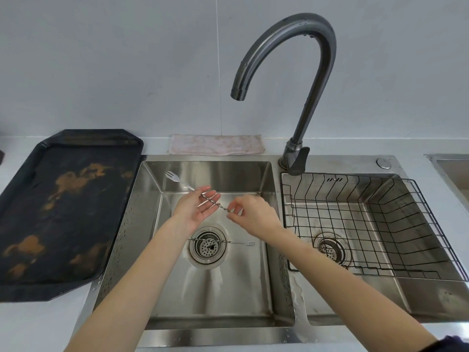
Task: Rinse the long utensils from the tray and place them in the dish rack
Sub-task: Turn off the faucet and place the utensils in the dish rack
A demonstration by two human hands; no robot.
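Observation:
A long thin metal fork (177,181) with a twisted handle is held over the left sink basin (215,288), prongs pointing to the back left. My right hand (253,214) pinches its handle end. My left hand (195,207) lies palm up with fingers apart, and the twisted handle rests across its fingers. A second long fork (238,242) lies on the basin floor across the drain strainer (208,246). The black wire dish rack (368,224) sits in the right basin and holds nothing. The dark tray (58,212) on the left counter shows no utensils.
A curved grey faucet (299,72) arches over the divider, its spout above the left basin; no water runs. A folded cloth (215,144) lies behind the sink against the wall. Water drops cover the sink's rim. Another steel edge (451,171) shows at far right.

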